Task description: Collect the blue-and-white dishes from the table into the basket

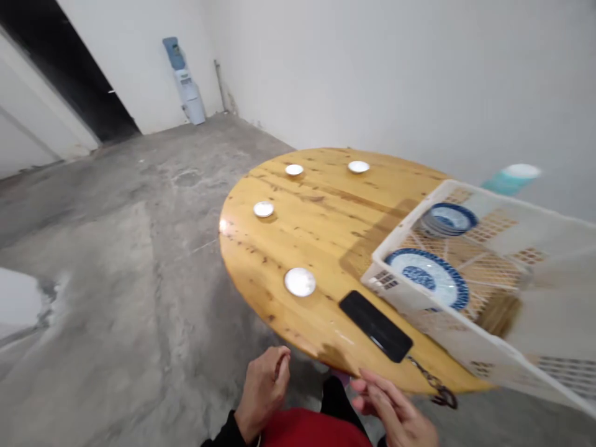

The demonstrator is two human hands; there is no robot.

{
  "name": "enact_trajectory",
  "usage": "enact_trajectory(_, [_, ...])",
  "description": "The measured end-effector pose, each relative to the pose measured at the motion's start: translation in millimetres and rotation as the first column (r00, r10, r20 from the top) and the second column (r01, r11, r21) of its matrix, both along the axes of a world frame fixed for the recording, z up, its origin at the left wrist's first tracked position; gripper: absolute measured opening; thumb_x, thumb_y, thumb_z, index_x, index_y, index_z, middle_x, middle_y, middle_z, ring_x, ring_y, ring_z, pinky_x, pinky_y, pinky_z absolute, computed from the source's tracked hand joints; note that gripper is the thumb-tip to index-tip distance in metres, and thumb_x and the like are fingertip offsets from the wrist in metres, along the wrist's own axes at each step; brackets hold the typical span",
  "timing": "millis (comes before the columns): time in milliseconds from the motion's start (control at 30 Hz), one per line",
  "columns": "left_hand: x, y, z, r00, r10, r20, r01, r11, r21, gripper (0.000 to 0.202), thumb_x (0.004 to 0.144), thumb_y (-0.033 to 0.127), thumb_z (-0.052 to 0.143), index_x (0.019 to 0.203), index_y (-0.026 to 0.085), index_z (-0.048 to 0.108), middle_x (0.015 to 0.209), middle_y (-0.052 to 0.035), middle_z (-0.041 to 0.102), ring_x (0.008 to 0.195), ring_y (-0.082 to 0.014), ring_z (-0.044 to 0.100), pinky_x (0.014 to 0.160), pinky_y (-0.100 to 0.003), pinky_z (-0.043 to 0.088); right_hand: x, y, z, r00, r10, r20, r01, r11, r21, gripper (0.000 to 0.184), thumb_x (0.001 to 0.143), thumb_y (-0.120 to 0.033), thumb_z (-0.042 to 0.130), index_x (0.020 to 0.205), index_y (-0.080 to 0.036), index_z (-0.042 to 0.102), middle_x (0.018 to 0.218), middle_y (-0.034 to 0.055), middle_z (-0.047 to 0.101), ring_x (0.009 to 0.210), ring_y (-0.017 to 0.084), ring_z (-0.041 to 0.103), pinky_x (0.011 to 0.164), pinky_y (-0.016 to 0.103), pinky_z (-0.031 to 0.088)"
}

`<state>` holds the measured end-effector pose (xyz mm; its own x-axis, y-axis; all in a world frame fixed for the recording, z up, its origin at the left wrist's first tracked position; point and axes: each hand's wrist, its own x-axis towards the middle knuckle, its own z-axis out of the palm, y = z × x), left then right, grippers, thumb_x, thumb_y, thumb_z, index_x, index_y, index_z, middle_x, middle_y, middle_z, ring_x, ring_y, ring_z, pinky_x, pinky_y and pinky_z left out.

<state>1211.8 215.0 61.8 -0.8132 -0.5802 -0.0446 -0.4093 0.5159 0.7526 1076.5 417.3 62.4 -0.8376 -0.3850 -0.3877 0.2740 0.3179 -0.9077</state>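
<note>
A round wooden table (326, 223) carries several small white saucers; the nearest saucer (300, 282) lies by the front edge. A black phone (375, 326) lies at the table's near rim, with a dark chain (435, 385) trailing off its end. My left hand (264, 390) hangs below the rim with fingers curled loosely, nothing seen in it. My right hand (395, 413) is below the phone, fingers stretched out and apart, holding nothing.
A white plastic crate (470, 347) sits on the table's right side with blue-and-white plates (428, 276) and bowls (447, 218) in it. Bare concrete floor lies to the left. A water dispenser (186, 81) stands in the far corner. A teal object (510, 177) is blurred behind the crate.
</note>
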Motion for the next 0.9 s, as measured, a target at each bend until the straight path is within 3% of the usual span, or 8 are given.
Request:
enact_trajectory(133, [92.4,-39.4,-1.6,0.952,0.288,0.106,-0.298,0.95,0.094,0.035,0.095,0.037,0.04,0.106,0.021,0.07,0.101,-0.0083,0.076,0.09,-0.0202,0.072,0.081,-0.031,0.055,53.0,-83.8,7.5,0.955,0.288,0.066,-0.275,0.949,-0.154,0.056,0.075,-0.069,0.069,0.095,-0.017,0.072,0.079,0.0089,0.075,0.059,0.018,0.069,0.057,0.029,0.058])
enact_trajectory(267, [158.1,-54.9,-11.5,0.797,0.579,0.171,-0.603,0.771,0.204,0.045,0.091,0.05,0.04,0.11,0.019,0.067,0.107,-0.0111,0.076,0.102,-0.0251,0.072,0.092,-0.038,0.054,72.5,-146.6,15.4,0.876,0.481,0.043,-0.462,0.861,-0.215,0.052,0.076,-0.066,0.068,0.094,-0.017,0.07,0.078,0.0067,0.072,0.059,0.015,0.066,0.059,0.028,0.055])
enact_trajectory(367, [184.3,-59.6,-24.2,0.678,0.697,0.231,-0.734,0.63,0.253,0.054,0.087,0.058,0.041,0.111,0.017,0.066,0.108,-0.0136,0.076,0.104,-0.0283,0.072,0.094,-0.042,0.054,80.2,-185.0,13.0,0.8,0.598,0.041,-0.579,0.789,-0.207,0.047,0.078,-0.06,0.065,0.096,-0.017,0.068,0.08,0.0062,0.071,0.06,0.015,0.065,0.061,0.029,0.054])
enact_trajectory(467, [191.0,-71.2,-31.2,0.666,0.701,0.254,-0.742,0.592,0.313,0.059,0.084,0.061,0.042,0.112,0.015,0.066,0.107,-0.015,0.076,0.103,-0.0288,0.073,0.094,-0.042,0.055,89.8,-221.6,2.1,0.729,0.683,0.041,-0.667,0.723,-0.178,0.04,0.082,-0.053,0.06,0.097,-0.016,0.066,0.08,0.0057,0.07,0.062,0.015,0.065,0.062,0.029,0.053])
enact_trajectory(633, [176.8,-124.4,-24.1,0.719,0.638,0.275,-0.695,0.664,0.276,0.055,0.084,0.059,0.045,0.111,0.017,0.069,0.109,-0.0142,0.077,0.105,-0.029,0.073,0.092,-0.04,0.057,98.6,-288.6,-18.9,0.64,0.768,0.032,-0.753,0.635,-0.173,0.031,0.085,-0.042,0.051,0.097,-0.016,0.064,0.081,0.0055,0.07,0.063,0.015,0.065,0.062,0.028,0.05])
enact_trajectory(767, [162.9,-188.8,-16.8,0.733,0.625,0.268,-0.679,0.698,0.227,0.056,0.084,0.06,0.046,0.113,0.017,0.069,0.114,-0.0139,0.076,0.11,-0.0282,0.072,0.093,-0.037,0.058,81.6,-348.7,-23.7,0.669,0.742,0.04,-0.724,0.663,-0.189,0.031,0.084,-0.04,0.05,0.097,-0.016,0.064,0.082,0.0053,0.069,0.063,0.015,0.065,0.062,0.028,0.05])
enact_trajectory(900, [156.4,-248.7,-22.8,0.712,0.654,0.257,-0.699,0.694,0.17,0.056,0.086,0.061,0.045,0.114,0.018,0.067,0.111,-0.0123,0.077,0.106,-0.027,0.073,0.091,-0.035,0.059,54.1,-407.0,-25.7,0.735,0.675,0.059,-0.654,0.73,-0.201,0.033,0.083,-0.041,0.049,0.098,-0.016,0.064,0.083,0.0053,0.069,0.065,0.016,0.066,0.064,0.029,0.051])
